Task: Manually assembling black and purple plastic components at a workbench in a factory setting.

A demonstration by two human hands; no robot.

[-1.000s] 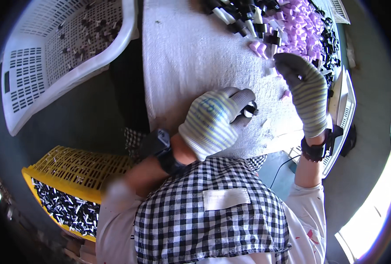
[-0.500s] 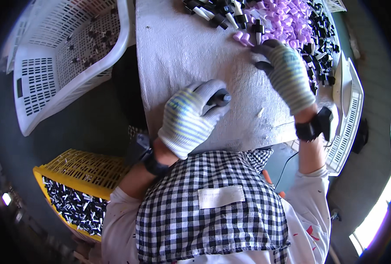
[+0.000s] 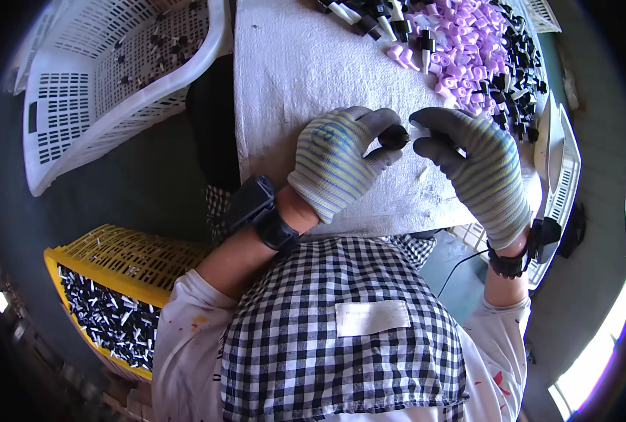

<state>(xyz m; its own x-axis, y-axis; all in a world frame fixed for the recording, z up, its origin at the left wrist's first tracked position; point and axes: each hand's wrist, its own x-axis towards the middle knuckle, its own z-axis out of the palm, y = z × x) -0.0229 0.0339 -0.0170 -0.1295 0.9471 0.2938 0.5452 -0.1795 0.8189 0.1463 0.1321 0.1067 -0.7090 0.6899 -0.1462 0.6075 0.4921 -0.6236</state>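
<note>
Both of my hands wear striped knit gloves with grey-coated fingers. My left hand (image 3: 351, 151) is closed around a small black cylindrical cap (image 3: 394, 137), its round end showing between thumb and forefinger. Close by on the right, my right hand (image 3: 471, 151) faces it with forefinger and thumb curved but apart, and I see nothing between their tips. A small gap separates the two hands. Beyond them lies a heap of purple plastic caps (image 3: 460, 49), with black and white pieces (image 3: 520, 105) along its right side.
The table has a white woven cover (image 3: 313, 70). More black and white parts (image 3: 369, 17) lie at its far edge. A white basket (image 3: 59, 126) stands at the left, a yellow crate (image 3: 109, 281) of black and white pieces at lower left. Another white basket (image 3: 563, 186) is at the right.
My right hand has drawn back from the purple heap toward my left hand. My left hand, still holding the black cap, has moved right and slightly away from me.
</note>
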